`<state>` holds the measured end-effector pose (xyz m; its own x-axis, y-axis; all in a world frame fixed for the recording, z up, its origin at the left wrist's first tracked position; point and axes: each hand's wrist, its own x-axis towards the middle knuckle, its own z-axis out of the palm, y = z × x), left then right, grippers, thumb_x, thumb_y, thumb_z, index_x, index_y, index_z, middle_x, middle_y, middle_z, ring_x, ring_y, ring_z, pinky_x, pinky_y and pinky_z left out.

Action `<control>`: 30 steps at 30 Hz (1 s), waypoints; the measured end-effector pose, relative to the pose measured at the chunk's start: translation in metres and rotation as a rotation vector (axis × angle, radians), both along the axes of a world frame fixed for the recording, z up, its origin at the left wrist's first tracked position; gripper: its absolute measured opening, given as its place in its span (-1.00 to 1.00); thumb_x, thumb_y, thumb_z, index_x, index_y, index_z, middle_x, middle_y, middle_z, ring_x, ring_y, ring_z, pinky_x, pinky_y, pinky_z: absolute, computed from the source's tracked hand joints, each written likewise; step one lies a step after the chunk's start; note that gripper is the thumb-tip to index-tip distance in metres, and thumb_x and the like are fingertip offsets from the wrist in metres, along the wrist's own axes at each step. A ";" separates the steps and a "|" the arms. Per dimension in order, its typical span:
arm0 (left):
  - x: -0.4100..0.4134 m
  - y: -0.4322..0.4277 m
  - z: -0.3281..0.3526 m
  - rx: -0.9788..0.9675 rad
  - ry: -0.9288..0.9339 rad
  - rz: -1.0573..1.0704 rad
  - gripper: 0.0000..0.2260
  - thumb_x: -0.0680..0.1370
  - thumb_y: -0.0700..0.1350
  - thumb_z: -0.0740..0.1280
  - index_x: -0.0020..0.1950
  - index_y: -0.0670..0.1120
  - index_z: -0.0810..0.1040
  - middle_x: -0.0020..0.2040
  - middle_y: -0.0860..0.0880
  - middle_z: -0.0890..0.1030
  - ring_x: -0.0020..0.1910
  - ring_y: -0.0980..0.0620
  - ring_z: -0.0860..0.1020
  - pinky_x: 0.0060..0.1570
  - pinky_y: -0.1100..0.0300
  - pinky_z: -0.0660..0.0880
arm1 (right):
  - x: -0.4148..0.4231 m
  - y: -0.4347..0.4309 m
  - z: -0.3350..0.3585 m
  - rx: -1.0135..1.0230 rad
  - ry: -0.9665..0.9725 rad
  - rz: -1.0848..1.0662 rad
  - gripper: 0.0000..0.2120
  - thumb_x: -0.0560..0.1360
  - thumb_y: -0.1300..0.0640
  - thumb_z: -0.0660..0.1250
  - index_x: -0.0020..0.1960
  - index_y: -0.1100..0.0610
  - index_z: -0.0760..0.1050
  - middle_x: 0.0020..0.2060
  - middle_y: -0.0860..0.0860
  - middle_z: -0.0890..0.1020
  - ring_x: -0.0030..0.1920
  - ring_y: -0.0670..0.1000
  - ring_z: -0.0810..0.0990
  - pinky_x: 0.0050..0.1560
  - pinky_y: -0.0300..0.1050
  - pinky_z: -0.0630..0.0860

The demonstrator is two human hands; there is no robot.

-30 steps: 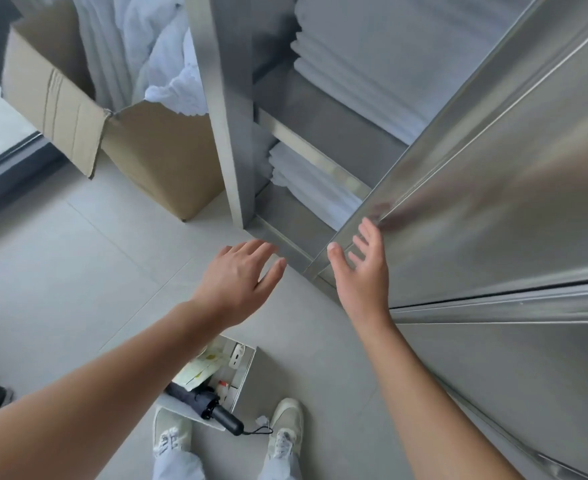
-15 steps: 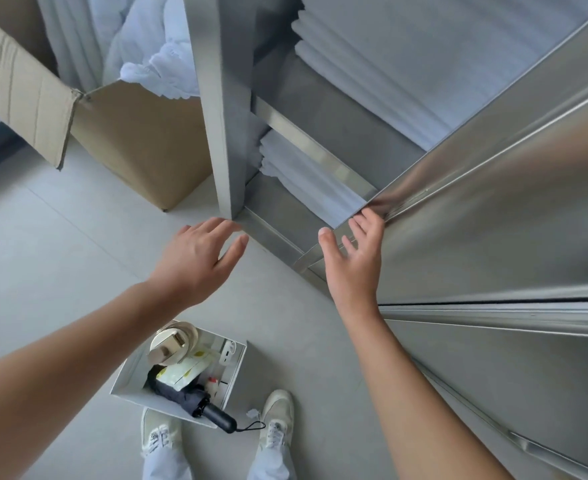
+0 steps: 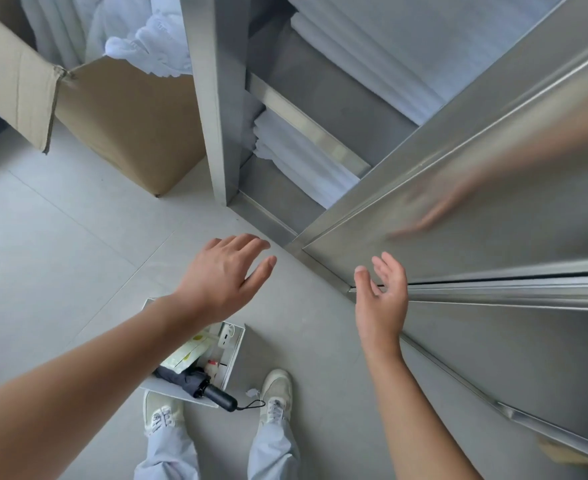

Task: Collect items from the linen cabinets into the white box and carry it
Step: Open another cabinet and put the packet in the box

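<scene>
White box (image 3: 234,355), black umbrella (image 3: 195,384), brown carton (image 3: 126,119).

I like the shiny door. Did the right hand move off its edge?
Yes. The right hand has pulled back from the door edge, down toward the person.

brushed, glossy metal cabinet door (image 3: 493,188) at right; matt brown cardboard box (image 3: 123,123) upper left; soft white cloth towels (image 3: 299,157) inside; smooth matt floor tiles (image 3: 60,258).

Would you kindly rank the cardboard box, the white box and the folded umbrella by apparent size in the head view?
Largest: cardboard box
Next: white box, partly hidden
Smallest: folded umbrella, lying in it
</scene>
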<state>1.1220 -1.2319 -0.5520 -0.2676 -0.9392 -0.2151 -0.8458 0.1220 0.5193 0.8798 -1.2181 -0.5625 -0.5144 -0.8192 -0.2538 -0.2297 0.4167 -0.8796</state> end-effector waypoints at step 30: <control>-0.067 0.029 0.004 -0.008 -0.113 -0.076 -0.48 0.62 0.22 -0.04 0.29 -0.05 0.52 0.22 0.00 0.60 0.18 -0.07 0.56 0.16 0.04 0.41 | -0.056 0.024 -0.004 0.021 -0.041 -0.023 -0.39 0.55 0.13 0.43 0.53 0.12 0.30 0.49 0.06 0.42 0.48 -0.09 0.37 0.43 0.05 0.44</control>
<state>1.0546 -1.2029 -0.5475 -0.3122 -0.9191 -0.2404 -0.8870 0.1913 0.4202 0.8238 -1.1940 -0.5662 -0.5222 -0.8013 -0.2919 -0.1838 0.4400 -0.8790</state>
